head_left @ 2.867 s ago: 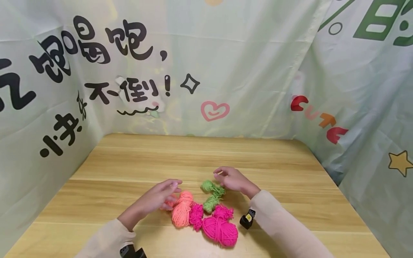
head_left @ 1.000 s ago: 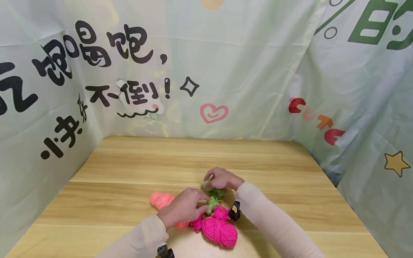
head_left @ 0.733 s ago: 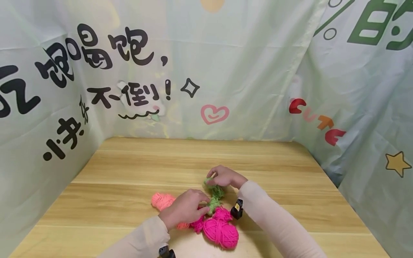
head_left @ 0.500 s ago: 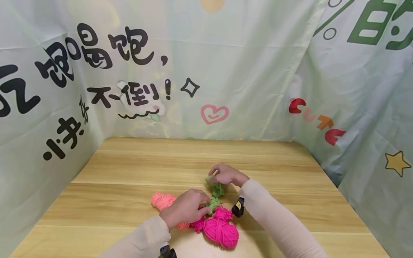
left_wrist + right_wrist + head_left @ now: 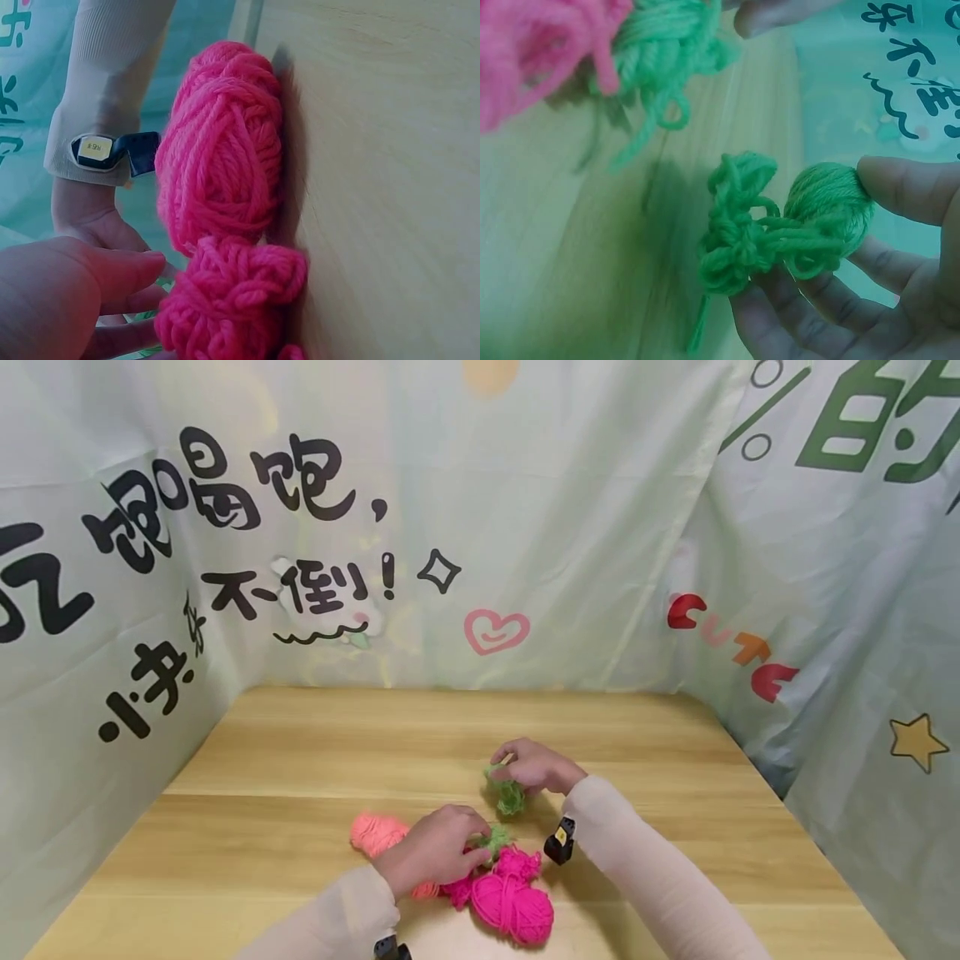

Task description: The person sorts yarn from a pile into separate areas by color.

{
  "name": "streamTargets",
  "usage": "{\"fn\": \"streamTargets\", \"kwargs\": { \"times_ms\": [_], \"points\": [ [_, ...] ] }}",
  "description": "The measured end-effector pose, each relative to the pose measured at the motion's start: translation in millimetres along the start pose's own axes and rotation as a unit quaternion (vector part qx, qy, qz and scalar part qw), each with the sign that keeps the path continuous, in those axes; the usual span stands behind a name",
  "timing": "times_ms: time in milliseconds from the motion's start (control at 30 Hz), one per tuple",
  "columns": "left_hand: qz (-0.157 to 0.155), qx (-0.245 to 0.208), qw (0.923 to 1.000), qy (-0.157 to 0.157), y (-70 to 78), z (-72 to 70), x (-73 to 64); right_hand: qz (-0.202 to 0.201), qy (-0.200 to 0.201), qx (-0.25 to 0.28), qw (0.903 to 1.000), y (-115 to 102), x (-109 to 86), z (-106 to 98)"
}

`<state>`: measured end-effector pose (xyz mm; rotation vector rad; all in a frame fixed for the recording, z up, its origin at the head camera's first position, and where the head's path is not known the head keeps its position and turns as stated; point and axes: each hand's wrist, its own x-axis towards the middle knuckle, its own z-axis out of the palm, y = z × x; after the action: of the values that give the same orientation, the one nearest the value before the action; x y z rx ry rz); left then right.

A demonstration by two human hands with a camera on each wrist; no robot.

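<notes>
In the head view my right hand (image 5: 531,767) pinches a small green yarn bundle (image 5: 510,797). The right wrist view shows this looped green yarn (image 5: 742,240) between thumb and fingers, off the table. My left hand (image 5: 435,852) curls at a second green yarn bundle (image 5: 497,842), thumb on its near side; the hand partly hides it. Right beside that hand lie a magenta yarn skein (image 5: 513,906) and a smaller magenta bunch (image 5: 225,300). An orange yarn skein (image 5: 377,833) shows behind the left hand, and more orange yarn peeks out under the wrist.
The wooden table (image 5: 315,752) extends to a printed cloth backdrop (image 5: 570,568) at the back and both sides. A small black camera (image 5: 560,841) sits on the right wrist, another (image 5: 392,947) on the left.
Both hands have come onto the green yarn. The right hand has since moved slightly away and right with its bundle, widening the gap between the two green parts. The left hand stays nearly still.
</notes>
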<state>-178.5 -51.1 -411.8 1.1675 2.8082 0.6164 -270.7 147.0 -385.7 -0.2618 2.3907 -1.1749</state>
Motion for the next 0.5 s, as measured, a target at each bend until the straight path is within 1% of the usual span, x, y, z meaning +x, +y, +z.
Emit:
{"fn": "streamTargets", "kwargs": {
  "times_ms": [67,267,333,400,500],
  "points": [
    [-0.005,0.0,1.0,-0.004,0.2,1.0,-0.6,0.003,-0.002,0.008,1.0,1.2,-0.3,-0.7],
    [-0.004,0.001,1.0,0.002,1.0,1.7,1.0,0.01,0.014,0.02,0.9997,1.8,-2.3,-7.3],
    [-0.003,-0.003,1.0,-0.006,1.7,1.9,-0.2,0.012,0.016,0.02,0.9996,2.4,-2.6,-9.1],
    [0.008,-0.006,0.9997,-0.022,3.0,1.8,-2.5,0.014,0.016,0.021,0.9995,3.9,-2.5,-10.4],
    [0.047,0.018,0.9978,-0.044,5.3,3.3,-6.2,0.017,0.016,0.021,0.9995,6.6,-3.1,-12.2]
  ]
}}
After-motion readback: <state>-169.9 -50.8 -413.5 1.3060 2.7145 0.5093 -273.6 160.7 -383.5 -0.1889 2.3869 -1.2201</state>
